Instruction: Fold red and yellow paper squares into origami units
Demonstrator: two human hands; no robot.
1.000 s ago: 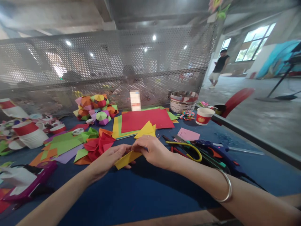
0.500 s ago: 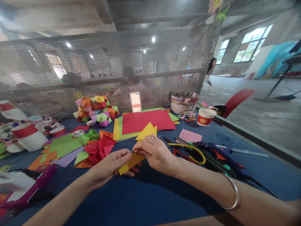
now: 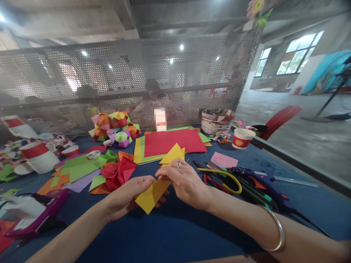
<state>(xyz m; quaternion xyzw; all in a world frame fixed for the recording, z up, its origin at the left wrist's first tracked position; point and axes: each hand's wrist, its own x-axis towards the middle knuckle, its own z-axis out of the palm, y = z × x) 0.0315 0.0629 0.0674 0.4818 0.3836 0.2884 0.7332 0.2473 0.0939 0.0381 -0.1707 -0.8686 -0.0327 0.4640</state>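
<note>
A folded yellow paper strip (image 3: 152, 195) is held between both hands above the blue tabletop. My left hand (image 3: 134, 191) grips its left side, thumb on top and fingers partly hidden beneath. At the strip's upper end my right hand (image 3: 183, 179) pinches the paper; a ring and a bangle show on that arm. Just beyond the right fingers lie pointed yellow paper pieces (image 3: 173, 155). Behind them is a stack of coloured sheets with a red sheet (image 3: 175, 141) on top. Red folded paper (image 3: 120, 172) sits beyond my left hand.
Scissors with yellow handles (image 3: 233, 182) and a blue glue gun (image 3: 255, 177) lie at the right. A paper cup (image 3: 242, 138) and woven basket (image 3: 216, 122) stand behind. Stacked cups (image 3: 41, 159) and a purple power strip (image 3: 52, 208) are at the left. A perforated screen (image 3: 123, 80) rises behind.
The yellow strip has turned between my hands and shows a broader face, with its lower corner pointing down. The whole view has shifted slightly. The walking person at the right is no longer seen.
</note>
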